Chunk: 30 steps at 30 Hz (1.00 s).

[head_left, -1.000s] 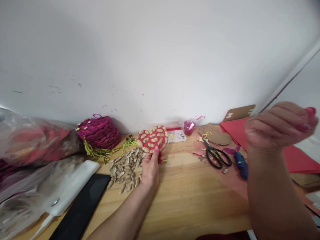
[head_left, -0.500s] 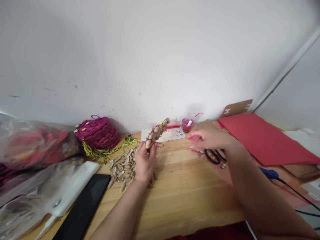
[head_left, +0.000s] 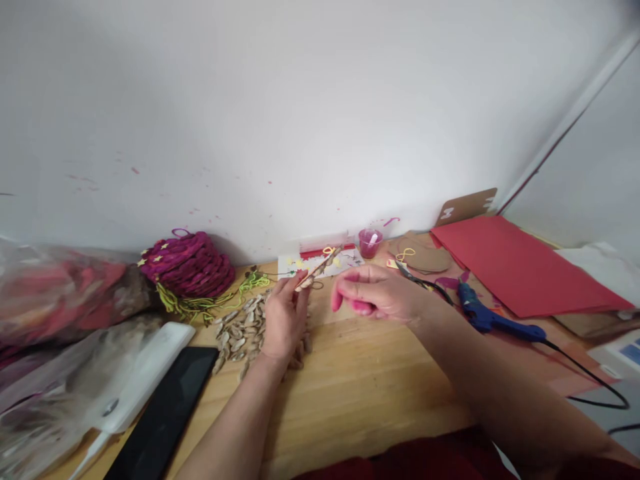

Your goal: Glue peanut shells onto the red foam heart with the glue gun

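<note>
My left hand [head_left: 283, 317] is closed on a thin piece with pale nutshells along one face [head_left: 316, 272], now tilted so that it shows nearly edge-on. Under and beside that hand lies a loose pile of brownish nutshells [head_left: 237, 343], partly hidden by it. My right hand [head_left: 375, 293] hangs over the wooden table [head_left: 360, 387], to the right of the held piece and apart from it. Its fingers are loosely bent with gaps between them, their tips look pink, and nothing shows in them.
Right of my right hand are black-handled scissors [head_left: 423, 280], a blue glue gun [head_left: 495, 321] with a cord, and red sheets [head_left: 525, 267]. A pink cup [head_left: 370, 245] stands by the wall. Leftward are a purple yarn basket [head_left: 193, 267], a black phone [head_left: 167, 413] and plastic bags [head_left: 65, 293].
My right hand has moved left from above the scissors toward the held piece, uncovering the scissors and glue gun. The piece in my left hand has turned from showing its shells to nearly edge-on.
</note>
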### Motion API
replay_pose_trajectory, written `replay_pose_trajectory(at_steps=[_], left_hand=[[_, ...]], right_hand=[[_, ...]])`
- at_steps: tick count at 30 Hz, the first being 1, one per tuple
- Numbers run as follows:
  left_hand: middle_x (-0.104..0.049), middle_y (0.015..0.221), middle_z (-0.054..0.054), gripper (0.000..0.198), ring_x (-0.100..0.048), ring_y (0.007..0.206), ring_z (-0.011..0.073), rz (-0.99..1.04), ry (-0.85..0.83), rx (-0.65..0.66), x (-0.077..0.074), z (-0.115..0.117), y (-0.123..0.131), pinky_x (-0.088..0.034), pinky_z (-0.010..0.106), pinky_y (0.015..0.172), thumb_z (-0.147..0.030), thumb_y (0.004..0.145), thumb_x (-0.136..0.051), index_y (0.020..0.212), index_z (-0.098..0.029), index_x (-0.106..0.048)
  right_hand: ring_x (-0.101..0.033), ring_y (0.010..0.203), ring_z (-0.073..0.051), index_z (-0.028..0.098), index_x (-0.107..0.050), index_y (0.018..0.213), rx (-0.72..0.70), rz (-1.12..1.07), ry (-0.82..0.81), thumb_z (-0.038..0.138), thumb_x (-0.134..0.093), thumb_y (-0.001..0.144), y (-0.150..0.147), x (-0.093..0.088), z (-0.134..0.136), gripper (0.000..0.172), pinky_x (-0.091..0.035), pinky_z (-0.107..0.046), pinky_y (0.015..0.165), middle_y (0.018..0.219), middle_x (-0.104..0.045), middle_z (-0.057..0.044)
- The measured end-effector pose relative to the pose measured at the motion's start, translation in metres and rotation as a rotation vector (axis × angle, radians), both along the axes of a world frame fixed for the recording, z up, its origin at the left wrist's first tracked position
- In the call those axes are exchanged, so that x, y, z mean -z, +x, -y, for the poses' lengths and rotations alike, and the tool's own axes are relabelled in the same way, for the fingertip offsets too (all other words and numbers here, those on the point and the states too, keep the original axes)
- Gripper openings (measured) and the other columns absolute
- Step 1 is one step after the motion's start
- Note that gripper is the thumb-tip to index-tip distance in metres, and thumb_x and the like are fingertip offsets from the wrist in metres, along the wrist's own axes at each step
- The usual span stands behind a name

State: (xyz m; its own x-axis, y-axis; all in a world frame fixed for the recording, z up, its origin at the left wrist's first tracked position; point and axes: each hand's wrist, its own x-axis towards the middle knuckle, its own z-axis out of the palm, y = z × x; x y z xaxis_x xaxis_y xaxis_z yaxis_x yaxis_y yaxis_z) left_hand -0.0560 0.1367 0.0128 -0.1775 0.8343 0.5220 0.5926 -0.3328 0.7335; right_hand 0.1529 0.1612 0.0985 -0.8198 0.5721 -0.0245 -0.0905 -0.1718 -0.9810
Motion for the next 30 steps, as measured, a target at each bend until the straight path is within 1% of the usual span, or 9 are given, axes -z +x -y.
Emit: replay_pose_trajectory(at_steps=[2,7,13,16,18,21,25,27,30], left_hand=[[-0.071,0.094,0.007,0.027,-0.061,0.084,0.0203,0.118,-0.065,0.047,0.0,0.0,0.004,-0.045,0.03,0.08,-0.037,0.093,-0.06,0.1,-0.017,-0.076],[-0.067,0.072,0.003,0.037,-0.055,0.065,0.0154,0.29,-0.174,0.083,0.007,-0.003,0.007,-0.042,0.026,0.064,-0.05,0.09,-0.063,0.083,-0.015,-0.073],[-0.067,0.069,0.004,0.05,-0.046,0.054,0.0109,0.539,-0.237,0.116,0.007,-0.006,0.009,-0.038,0.023,0.052,-0.062,0.088,-0.06,0.078,-0.014,-0.07],[-0.069,0.071,0.005,0.047,-0.047,0.054,0.0095,0.751,-0.248,0.192,0.004,-0.005,0.011,-0.039,0.022,0.054,-0.061,0.082,-0.069,0.075,-0.015,-0.07],[-0.069,0.07,0.004,0.046,-0.047,0.053,0.0086,0.872,-0.268,0.242,0.002,-0.004,0.012,-0.037,0.021,0.052,-0.06,0.076,-0.076,0.073,-0.014,-0.07],[-0.07,0.072,0.005,0.047,-0.047,0.053,0.008,0.922,-0.298,0.255,0.003,-0.003,0.015,-0.036,0.021,0.05,-0.059,0.072,-0.08,0.073,-0.014,-0.07],[-0.07,0.073,0.005,0.045,-0.048,0.055,0.008,0.855,-0.314,0.287,0.005,0.001,0.021,-0.037,0.022,0.054,-0.058,0.076,-0.078,0.077,-0.013,-0.072],[-0.067,0.068,0.003,0.045,-0.047,0.055,0.0086,0.775,-0.329,0.308,0.004,0.005,0.024,-0.036,0.022,0.054,-0.058,0.079,-0.075,0.078,-0.013,-0.073],[-0.058,0.058,0.0,0.047,-0.044,0.053,0.0095,0.66,-0.361,0.344,0.003,0.011,0.029,-0.035,0.023,0.053,-0.06,0.082,-0.071,0.077,-0.014,-0.073]], right_hand=[[-0.019,0.04,-0.005,0.018,-0.062,0.076,0.119,-0.122,0.018,0.047,-0.063,0.094,0.009,-0.007,-0.003,0.034,-0.011,-0.019,0.036,0.05,-0.033,0.011],[-0.014,0.039,-0.007,0.024,-0.05,0.07,0.443,-0.414,0.11,0.045,-0.068,0.092,0.037,-0.028,-0.01,0.035,-0.011,-0.023,0.037,0.05,-0.025,0.011],[-0.016,0.036,-0.009,0.026,-0.044,0.065,0.635,-0.243,0.36,0.055,-0.057,0.093,0.066,-0.043,-0.008,0.042,-0.015,-0.026,0.037,0.045,-0.023,0.01],[-0.041,0.043,-0.013,0.025,-0.058,0.066,0.633,0.115,0.539,0.06,-0.059,0.089,0.071,-0.035,-0.015,0.042,-0.032,-0.027,0.044,0.048,-0.047,0.004],[-0.062,0.066,-0.02,0.023,-0.07,0.074,0.628,0.452,0.738,0.051,-0.07,0.083,0.068,-0.025,-0.021,0.03,-0.045,-0.031,0.06,0.068,-0.067,-0.003],[-0.066,0.1,-0.035,0.021,-0.076,0.09,0.701,0.866,1.148,0.037,-0.081,0.072,0.054,-0.008,-0.027,0.024,-0.047,-0.044,0.084,0.098,-0.075,-0.012],[-0.068,0.094,-0.026,0.023,-0.073,0.097,0.767,0.503,1.155,0.031,-0.067,0.091,0.024,0.007,-0.021,0.011,-0.048,-0.041,0.087,0.097,-0.076,-0.007],[-0.067,0.094,-0.024,0.024,-0.071,0.094,0.777,0.376,1.158,0.03,-0.071,0.089,0.009,0.012,-0.013,0.008,-0.047,-0.04,0.088,0.097,-0.076,-0.006],[-0.064,0.089,-0.025,0.023,-0.069,0.084,0.826,0.398,1.226,0.034,-0.083,0.079,-0.008,0.02,-0.005,0.018,-0.045,-0.041,0.088,0.086,-0.073,-0.005]])
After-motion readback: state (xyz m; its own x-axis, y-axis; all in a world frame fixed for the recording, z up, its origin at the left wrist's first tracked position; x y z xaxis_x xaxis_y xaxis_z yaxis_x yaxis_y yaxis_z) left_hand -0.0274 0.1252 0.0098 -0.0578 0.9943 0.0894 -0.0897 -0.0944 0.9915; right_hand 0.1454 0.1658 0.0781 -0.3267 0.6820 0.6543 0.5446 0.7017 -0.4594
